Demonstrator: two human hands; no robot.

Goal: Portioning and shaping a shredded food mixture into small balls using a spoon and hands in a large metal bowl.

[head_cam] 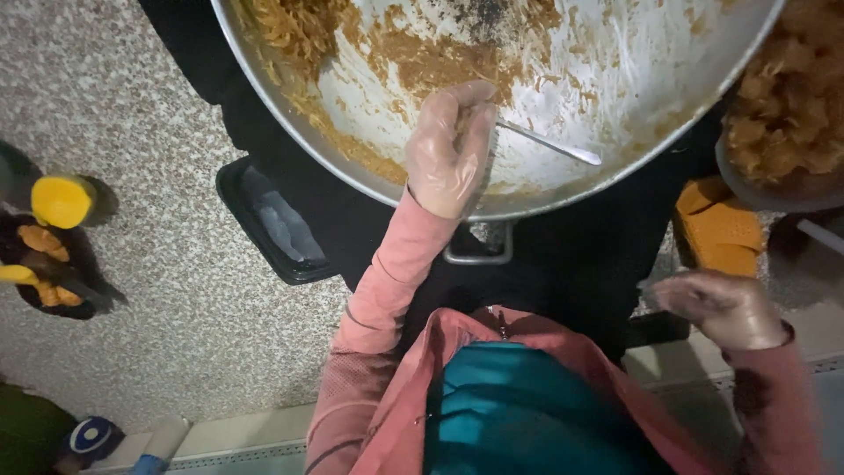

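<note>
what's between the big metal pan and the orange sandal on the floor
In the head view, only black cloth lies between the metal pan and the orange sandal.

The gloved left hand (448, 149) grips a metal spoon (549, 142) by its handle, the bowl end reaching right of the grip over the wide metal pan (615, 62). Brown noodle scraps (299, 31) cling to the pan up and left of the grip, with smears just above it. A pan handle (479, 251) sits just below the grip. A black tray (277, 224) lies lower left. The gloved right hand (721, 308), loosely curled, hangs well apart, lower right, near an orange sandal (716, 229).
</note>
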